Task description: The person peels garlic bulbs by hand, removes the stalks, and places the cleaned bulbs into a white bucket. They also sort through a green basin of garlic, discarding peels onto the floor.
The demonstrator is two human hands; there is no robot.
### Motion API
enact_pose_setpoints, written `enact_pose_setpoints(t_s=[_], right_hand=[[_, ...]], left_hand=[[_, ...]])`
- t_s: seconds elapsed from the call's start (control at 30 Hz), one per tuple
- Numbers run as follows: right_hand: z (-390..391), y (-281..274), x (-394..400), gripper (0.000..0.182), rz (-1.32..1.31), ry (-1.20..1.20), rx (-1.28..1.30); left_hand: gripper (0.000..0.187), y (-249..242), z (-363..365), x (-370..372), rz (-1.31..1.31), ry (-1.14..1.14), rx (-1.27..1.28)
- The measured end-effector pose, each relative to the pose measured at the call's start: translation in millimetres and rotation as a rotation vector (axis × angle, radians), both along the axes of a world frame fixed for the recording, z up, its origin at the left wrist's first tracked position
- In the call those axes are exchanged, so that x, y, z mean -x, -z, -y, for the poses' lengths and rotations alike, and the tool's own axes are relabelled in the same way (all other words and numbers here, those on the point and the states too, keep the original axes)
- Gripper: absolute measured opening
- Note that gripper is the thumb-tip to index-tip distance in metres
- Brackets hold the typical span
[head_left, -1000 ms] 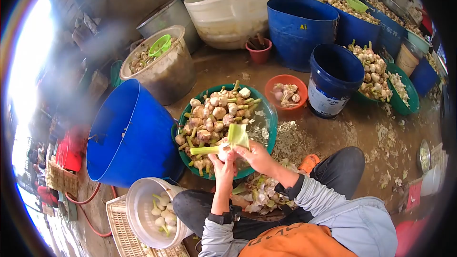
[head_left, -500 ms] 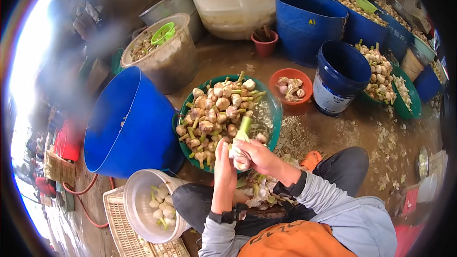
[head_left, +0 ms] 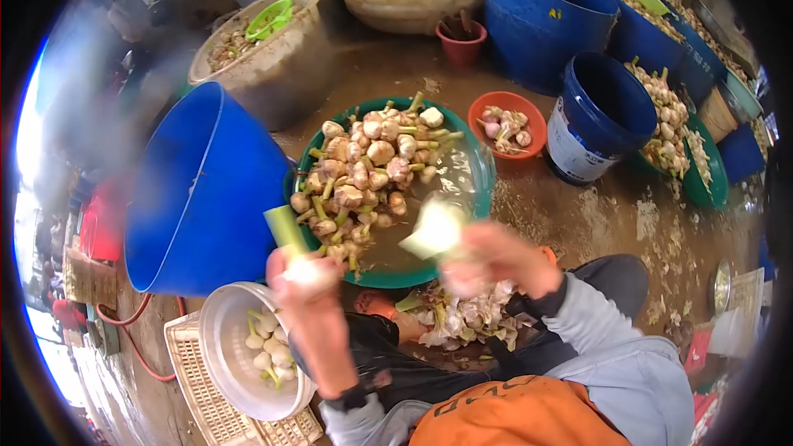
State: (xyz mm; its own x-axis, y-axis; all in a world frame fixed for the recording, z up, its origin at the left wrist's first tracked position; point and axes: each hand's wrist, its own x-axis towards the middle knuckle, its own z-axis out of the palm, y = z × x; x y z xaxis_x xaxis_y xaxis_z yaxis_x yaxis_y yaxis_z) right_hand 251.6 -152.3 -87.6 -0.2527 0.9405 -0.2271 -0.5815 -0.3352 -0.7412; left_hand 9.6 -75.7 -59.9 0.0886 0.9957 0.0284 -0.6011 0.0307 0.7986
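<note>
My left hand [head_left: 310, 297] is closed round a white garlic bulb [head_left: 309, 272] whose green stem points up and left, above the white bucket's [head_left: 216, 347] right rim. My right hand [head_left: 496, 258], blurred, is closed on a pale piece of peeled garlic skin [head_left: 435, 229] at the right edge of the green basin [head_left: 388, 279]. The basin holds a heap of unpeeled garlic [head_left: 363, 167] with stems. Several white bulbs [head_left: 268, 343] lie in the white bucket.
A tilted blue tub [head_left: 206, 198] stands left, a red bowl [head_left: 506, 150] with garlic and a dark blue bucket [head_left: 582, 140] to the right. Loose skins [head_left: 471, 314] lie between my legs. A beige crate [head_left: 194, 376] is under the white bucket.
My hands have moved apart. My left hand went left with the bulb and stem; my right hand moved right with the pale skin. The view has tilted down somewhat.
</note>
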Motion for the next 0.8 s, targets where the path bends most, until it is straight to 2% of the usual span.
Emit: enact_pose_setpoints(t_s=[0.03, 0.07, 0.1, 0.13, 0.17, 0.2, 0.23, 0.27, 0.3, 0.37, 0.43, 0.47, 0.5, 0.53, 0.57, 0.6, 0.63, 0.67, 0.7, 0.77, 0.8], right_hand=[[-4.8, 53.2, 15.7, 0.033, 0.576, -0.249, -0.163], [-7.9, 67.5, 32.4, 0.023, 1.194, -0.618, -0.258], [2.3, 84.6, 31.1, 0.019, 1.803, -1.06, -0.609], [-1.2, 114.9, 25.7, 0.019, 1.964, -0.799, -0.722], [-28.0, 103.9, 15.3, 0.018, 1.638, -0.647, -0.354], [-50.2, 117.0, -1.0, 0.018, 1.491, -0.354, -0.242], [-69.5, 135.8, -22.6, 0.018, 1.75, -0.2, -0.375], [-85.6, 150.4, -45.0, 0.018, 1.906, -0.166, -0.5], [-93.0, 154.8, -53.2, 0.02, 2.005, -0.234, -0.419], [-88.5, 214.1, -67.8, 0.025, 2.147, -0.337, -0.525], [-81.8, 240.7, -64.8, 0.031, 2.035, -0.418, -0.377], [-89.0, 253.6, -60.2, 0.032, 1.717, -0.324, -0.238], [-92.4, 254.4, -50.0, 0.032, 1.233, -0.144, -0.148], [-96.4, 248.9, -35.4, 0.033, 0.74, 0.025, -0.053], [-95.6, 174.4, -16.2, 0.045, 0.617, 0.018, -0.018], [-91.2, 135.4, 3.7, 0.045, 0.452, 0.091, -0.031], [-86.5, 91.2, 16.4, 0.045, 0.284, 0.067, -0.03], [-82.5, 63.4, 26.9, 0.044, 0.176, 0.07, -0.036], [-74.4, 38.8, 33.0, 0.044, 0.014, 0.034, -0.045], [-63.4, 18.2, 42.1, 0.043, 0.075, 0.078, -0.175], [-59.0, 17.9, 43.2, 0.04, 0.227, 0.12, -0.262]], left_hand=[[0.047, -20.7, -1.0, 19.1, -0.217, -0.148, -0.125], [0.044, -44.4, 3.8, 37.4, -0.51, -0.274, -0.175], [0.04, -53.6, -1.3, 72.3, -0.93, -0.403, -0.083], [0.039, -49.5, -9.3, 94.4, -1.141, -0.617, -0.212], [0.038, -45.6, -10.8, 111.0, -1.357, -0.836, -0.334], [0.038, -47.7, -5.0, 123.6, -1.31, -0.863, -0.25], [0.038, -53.2, -4.1, 131.0, -1.263, -0.889, -0.177], [0.037, -54.9, -2.5, 118.1, -0.98, -0.88, -0.171], [0.037, -52.4, -2.8, 113.6, -0.942, -0.782, -0.169], [0.038, -41.5, -6.1, 103.7, -0.843, -0.593, -0.17], [0.033, -37.8, -7.9, 67.5, -0.824, -0.453, -0.145], [0.028, -37.6, -7.4, 40.4, -0.803, -0.46, -0.07], [0.026, -35.8, -7.6, 19.6, -0.907, -0.408, -0.11], [0.025, -28.5, -7.0, 0.3, -0.891, -0.252, -0.181], [0.029, -16.6, -7.2, -13.2, -0.969, -0.05, -0.16], [0.039, -1.0, -8.5, -27.1, -1.009, 0.13, -0.245], [0.051, -2.3, -7.4, -46.4, -1.207, 0.228, -0.343], [0.06, 6.0, -4.8, -58.0, -1.415, 0.161, -0.521], [0.065, 7.1, -3.4, -66.8, -1.479, 0.102, -0.629], [0.069, 11.4, -1.0, -71.3, -1.424, 0.007, -0.63], [0.069, 9.9, 3.1, -69.8, -1.425, -0.01, -0.651]])
